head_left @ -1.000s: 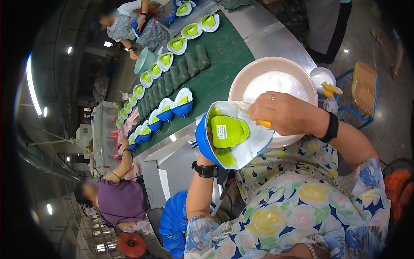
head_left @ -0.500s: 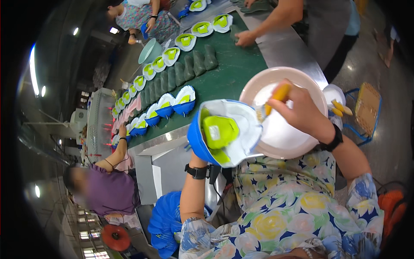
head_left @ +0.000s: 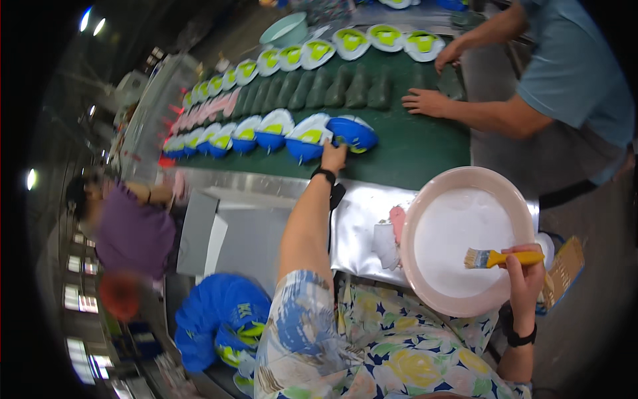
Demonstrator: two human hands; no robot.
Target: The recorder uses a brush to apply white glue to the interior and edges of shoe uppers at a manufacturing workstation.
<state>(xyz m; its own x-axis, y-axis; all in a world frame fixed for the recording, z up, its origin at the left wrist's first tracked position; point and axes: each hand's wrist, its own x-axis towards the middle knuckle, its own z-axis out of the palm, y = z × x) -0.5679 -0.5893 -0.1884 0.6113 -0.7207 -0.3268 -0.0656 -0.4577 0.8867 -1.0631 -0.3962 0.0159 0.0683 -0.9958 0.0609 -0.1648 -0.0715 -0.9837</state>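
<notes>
My left hand (head_left: pixel 334 158) reaches out over the green belt with its fingers closed on a blue shoe upper (head_left: pixel 353 134). That upper lies tilted on its side against a neighbouring shoe upper (head_left: pixel 310 137) with white lining and a lime-green inside. Part of my grip is hidden behind my fingers. My right hand (head_left: pixel 525 274) holds a paintbrush (head_left: pixel 500 259) by its yellow handle. The bristles point left, above the white liquid in a pale pink basin (head_left: pixel 413 199).
The green belt (head_left: pixel 399 151) carries rows of blue uppers, dark foot-shaped forms (head_left: pixel 337 86) and white-and-lime pieces (head_left: pixel 318 50). A co-worker's hands (head_left: pixel 428 103) touch forms at the right. A blue pile of uppers (head_left: pixel 216 312) sits at lower left; a person in purple (head_left: pixel 136 229) is beyond.
My left hand has carried the upper from beside the basin to the belt, tipping it over. My right hand has moved down and right with the brush, away from the upper.
</notes>
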